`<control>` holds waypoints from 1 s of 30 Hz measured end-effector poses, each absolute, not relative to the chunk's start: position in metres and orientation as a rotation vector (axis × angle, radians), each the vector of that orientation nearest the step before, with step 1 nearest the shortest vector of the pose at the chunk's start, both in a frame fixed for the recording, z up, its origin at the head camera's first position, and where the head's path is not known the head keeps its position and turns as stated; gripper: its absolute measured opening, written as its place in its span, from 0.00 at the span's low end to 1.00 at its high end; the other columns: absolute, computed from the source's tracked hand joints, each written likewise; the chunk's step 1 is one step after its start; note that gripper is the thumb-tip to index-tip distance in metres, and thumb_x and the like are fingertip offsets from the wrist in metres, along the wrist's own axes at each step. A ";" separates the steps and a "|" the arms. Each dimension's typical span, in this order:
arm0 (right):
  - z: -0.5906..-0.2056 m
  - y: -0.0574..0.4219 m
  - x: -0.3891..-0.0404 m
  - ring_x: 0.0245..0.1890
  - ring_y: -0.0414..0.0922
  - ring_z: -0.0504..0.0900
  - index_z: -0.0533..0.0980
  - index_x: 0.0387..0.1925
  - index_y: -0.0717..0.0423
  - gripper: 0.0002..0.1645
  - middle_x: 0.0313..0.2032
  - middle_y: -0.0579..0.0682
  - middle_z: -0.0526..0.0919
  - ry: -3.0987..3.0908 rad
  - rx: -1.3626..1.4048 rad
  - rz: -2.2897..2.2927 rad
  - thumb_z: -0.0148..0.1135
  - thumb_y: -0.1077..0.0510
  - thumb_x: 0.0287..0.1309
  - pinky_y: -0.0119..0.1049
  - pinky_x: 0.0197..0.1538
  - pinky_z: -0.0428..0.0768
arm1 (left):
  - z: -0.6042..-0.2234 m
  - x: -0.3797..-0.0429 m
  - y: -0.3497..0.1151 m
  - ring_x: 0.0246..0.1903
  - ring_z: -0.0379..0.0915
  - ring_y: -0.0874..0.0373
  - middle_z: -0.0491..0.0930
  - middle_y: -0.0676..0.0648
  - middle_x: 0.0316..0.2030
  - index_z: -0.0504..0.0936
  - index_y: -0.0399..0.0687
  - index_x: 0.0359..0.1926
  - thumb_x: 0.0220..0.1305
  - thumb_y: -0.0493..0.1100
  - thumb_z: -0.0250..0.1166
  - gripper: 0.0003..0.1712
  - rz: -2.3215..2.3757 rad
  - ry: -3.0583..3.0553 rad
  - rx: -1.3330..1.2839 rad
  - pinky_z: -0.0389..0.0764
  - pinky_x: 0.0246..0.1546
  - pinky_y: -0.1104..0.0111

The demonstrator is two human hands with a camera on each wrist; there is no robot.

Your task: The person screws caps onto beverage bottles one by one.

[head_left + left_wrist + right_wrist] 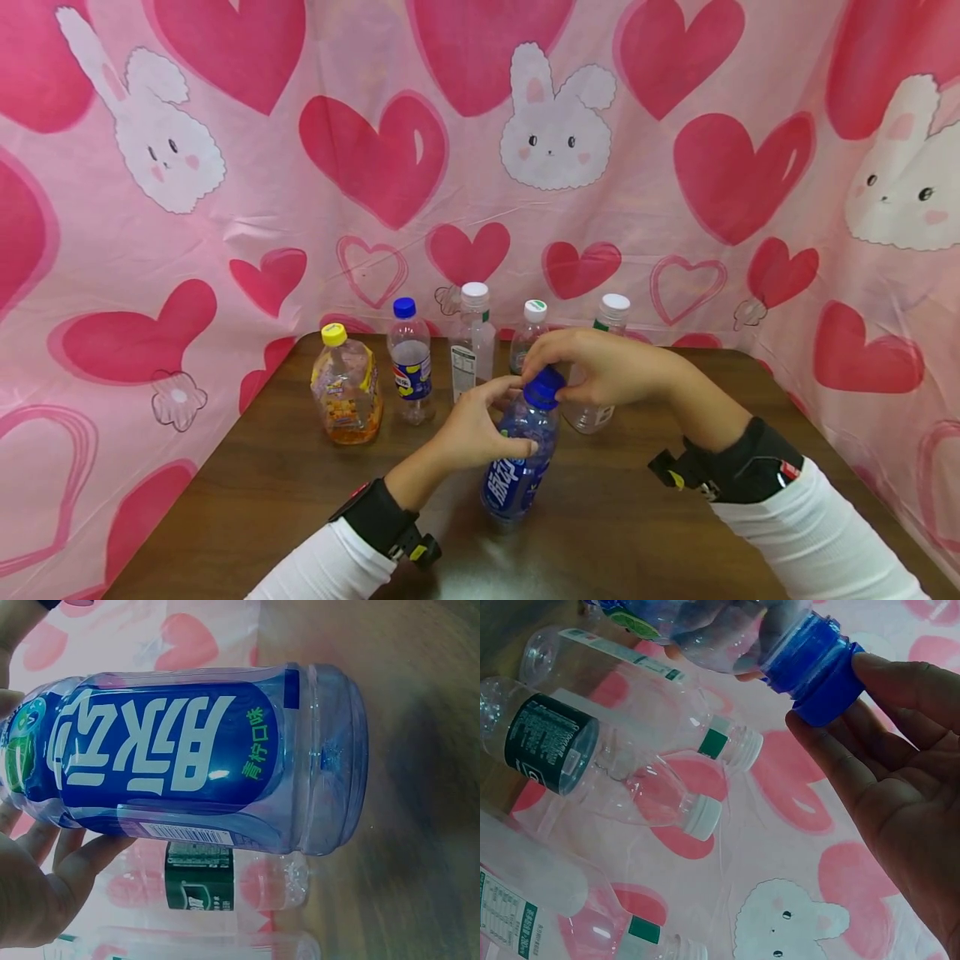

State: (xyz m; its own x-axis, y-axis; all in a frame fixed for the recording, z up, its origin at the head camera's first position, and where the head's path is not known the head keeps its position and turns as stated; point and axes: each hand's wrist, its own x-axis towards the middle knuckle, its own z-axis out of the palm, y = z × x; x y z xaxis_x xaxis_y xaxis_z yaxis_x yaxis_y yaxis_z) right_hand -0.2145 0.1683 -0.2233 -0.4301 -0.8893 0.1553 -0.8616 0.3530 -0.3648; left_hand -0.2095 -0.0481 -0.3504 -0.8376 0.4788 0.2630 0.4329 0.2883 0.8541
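Observation:
A clear bluish plastic drink bottle (517, 479) with a blue label stands near the middle of the table, its top leaning a little to the right. My left hand (476, 429) holds it round the upper body, thumb across the front and the other fingers behind. At its top, my right hand (603, 362) pinches the blue cap (829, 686) between thumb and fingertips. The cap sits on the bottle's neck. In the left wrist view the label (172, 750) faces the camera, with large white characters. Whether the base touches the table is hard to tell.
Behind stand several other bottles on the dark wooden table (277, 500): a yellow-capped one (347, 408) with orange liquid, a blue-capped one (412, 379), and white-capped clear ones (474, 333). A pink cloth (345, 50) with hearts and rabbits hangs beyond the table.

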 end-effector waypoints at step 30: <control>-0.232 0.155 -0.217 0.22 0.33 0.74 0.84 0.33 0.57 0.15 0.24 0.41 0.81 2.845 -1.492 -0.336 0.72 0.48 0.54 0.24 0.28 0.78 | -0.351 -0.206 -0.043 0.46 0.76 0.54 0.79 0.50 0.51 0.74 0.52 0.62 0.47 0.47 0.77 0.39 1.584 2.505 0.821 0.82 0.41 0.60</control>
State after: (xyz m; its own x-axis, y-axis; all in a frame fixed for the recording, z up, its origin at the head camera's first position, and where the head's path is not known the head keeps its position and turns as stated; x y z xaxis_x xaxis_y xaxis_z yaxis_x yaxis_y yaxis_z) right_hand -0.2174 0.1551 -0.2322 -0.5699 -0.8032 0.1736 -0.8215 0.5522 -0.1420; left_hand -0.2062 -0.0427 -0.3511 -0.8555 0.4682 0.2211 0.4005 0.3277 0.8557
